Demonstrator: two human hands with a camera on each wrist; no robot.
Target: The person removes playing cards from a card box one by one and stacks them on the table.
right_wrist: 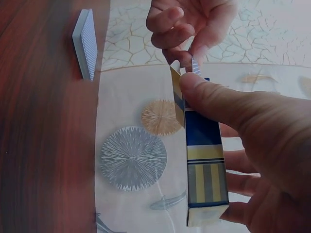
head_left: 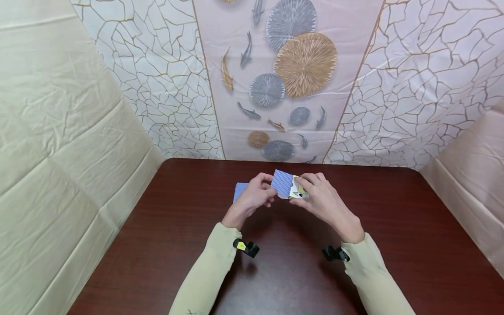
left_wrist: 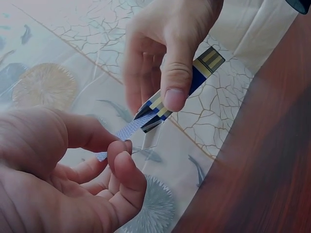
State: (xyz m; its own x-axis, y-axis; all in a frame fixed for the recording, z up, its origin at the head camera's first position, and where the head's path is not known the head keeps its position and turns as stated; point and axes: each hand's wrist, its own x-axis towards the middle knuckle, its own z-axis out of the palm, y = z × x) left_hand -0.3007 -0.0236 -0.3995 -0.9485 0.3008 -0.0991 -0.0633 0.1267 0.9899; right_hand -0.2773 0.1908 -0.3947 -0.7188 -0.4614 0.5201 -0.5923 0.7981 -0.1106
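My left hand point(head_left: 255, 196) pinches the blue-backed playing cards point(head_left: 281, 183) between thumb and fingers. In the left wrist view the cards point(left_wrist: 132, 130) reach into the open end of a card box point(left_wrist: 210, 62). My right hand point(head_left: 326, 200) holds that box around its sides, thumb on one edge. The box is dark blue with gold and grey stripes, and its flap point(right_wrist: 178, 97) stands out at the open end in the right wrist view. An ace symbol shows on the box's white and yellow face in the head view. Both hands are raised over the far part of the table.
A squared stack of blue-backed cards point(right_wrist: 86, 46) lies on the dark red-brown table point(head_left: 177, 245), partly behind the left hand in the head view. Patterned cloth point(head_left: 252, 144) hangs beyond the back edge, and pale cloth point(head_left: 59, 175) hangs at the left side.
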